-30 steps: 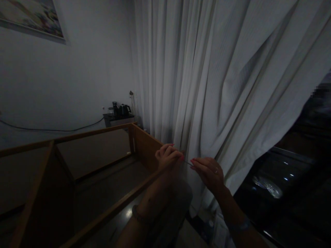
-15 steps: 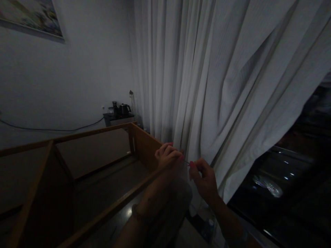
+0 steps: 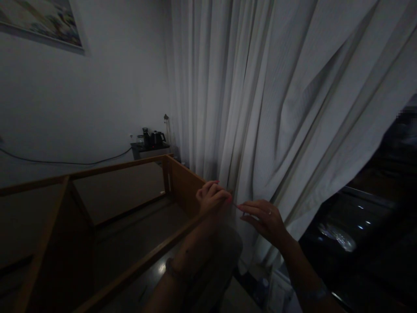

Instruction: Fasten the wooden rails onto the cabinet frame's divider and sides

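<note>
A brown wooden frame (image 3: 184, 176), like an open cabinet or shelf unit, lies in front of me with its corner near the curtain. Over that corner bends my left hand (image 3: 213, 195), its fingers curled round the wood. A thin, dark rod-like tool (image 3: 235, 204) sticks out between my two hands, small and dim. My right hand (image 3: 265, 219), with a ring on one finger, pinches the tool's outer end between thumb and fingertips. Where the tool meets the wood is hidden by my left hand.
A long pale curtain (image 3: 221, 87) hangs right behind the frame's corner. At the back, a small cabinet (image 3: 151, 152) bears a black kettle (image 3: 157, 138). An upright wooden divider (image 3: 58, 234) crosses the frame at left. A dark cable (image 3: 65, 161) runs along the wall.
My right hand has turned and its fingers have straightened, swinging a little to the right while still at the tool's end. My left hand has stayed at the corner.
</note>
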`<state>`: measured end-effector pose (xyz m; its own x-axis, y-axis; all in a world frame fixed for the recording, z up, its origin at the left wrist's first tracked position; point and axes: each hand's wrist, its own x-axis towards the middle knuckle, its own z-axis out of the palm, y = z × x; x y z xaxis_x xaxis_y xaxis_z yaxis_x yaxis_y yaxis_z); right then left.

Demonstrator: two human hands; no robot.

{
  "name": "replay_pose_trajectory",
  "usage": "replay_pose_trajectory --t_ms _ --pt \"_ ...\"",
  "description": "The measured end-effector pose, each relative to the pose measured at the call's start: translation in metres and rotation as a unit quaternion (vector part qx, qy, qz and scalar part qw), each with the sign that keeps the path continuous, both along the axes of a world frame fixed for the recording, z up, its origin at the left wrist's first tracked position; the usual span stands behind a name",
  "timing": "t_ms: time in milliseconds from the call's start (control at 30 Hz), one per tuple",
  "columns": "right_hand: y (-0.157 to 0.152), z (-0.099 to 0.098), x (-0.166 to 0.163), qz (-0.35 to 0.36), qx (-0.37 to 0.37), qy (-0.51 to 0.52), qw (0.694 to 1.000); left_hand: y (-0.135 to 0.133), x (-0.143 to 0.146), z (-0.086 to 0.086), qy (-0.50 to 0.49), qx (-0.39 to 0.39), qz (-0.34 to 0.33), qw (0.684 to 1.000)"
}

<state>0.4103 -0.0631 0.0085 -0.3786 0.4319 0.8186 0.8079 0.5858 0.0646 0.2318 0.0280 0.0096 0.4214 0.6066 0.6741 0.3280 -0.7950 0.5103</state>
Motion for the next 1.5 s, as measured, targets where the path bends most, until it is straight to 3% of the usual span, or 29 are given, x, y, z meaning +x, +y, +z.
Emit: replay_pose_trajectory --t_ms 133,367,500,700,900,1000,1133,1267,1500 --pt "0.007 -0.003 0.0 0.03 0.021 0.023 0.999 0.001 0.001 -0.001 -0.008 0.007 0.001 1.0" --pt "0.018 -0.004 -0.014 0.03 0.144 0.002 0.989 0.003 0.004 -0.004 0.001 0.002 0.019 1.0" --pt "0.024 -0.009 -0.031 0.017 0.186 0.067 0.98 0.005 0.004 -0.008 -0.019 0.023 0.008 1.0" --pt "0.023 -0.011 -0.05 -0.063 0.173 0.183 0.966 0.004 0.003 -0.007 -0.02 0.015 0.002 1.0" --pt "0.015 -0.009 -0.052 -0.128 0.061 0.266 0.954 0.002 0.002 -0.004 -0.018 0.015 -0.002 1.0" --pt "0.011 -0.006 -0.042 -0.112 0.05 0.215 0.969 0.002 0.002 -0.005 -0.017 0.012 -0.003 1.0" --pt "0.007 -0.002 -0.022 -0.06 0.107 0.104 0.987 0.003 0.002 -0.006 -0.015 0.015 0.0 1.0" --pt "0.003 -0.001 -0.008 -0.053 0.145 -0.006 0.988 0.003 0.002 -0.005 -0.019 0.019 0.0 1.0" --pt "0.006 0.004 -0.008 -0.052 0.165 -0.022 0.985 0.003 0.003 -0.007 -0.027 0.028 0.004 0.999"
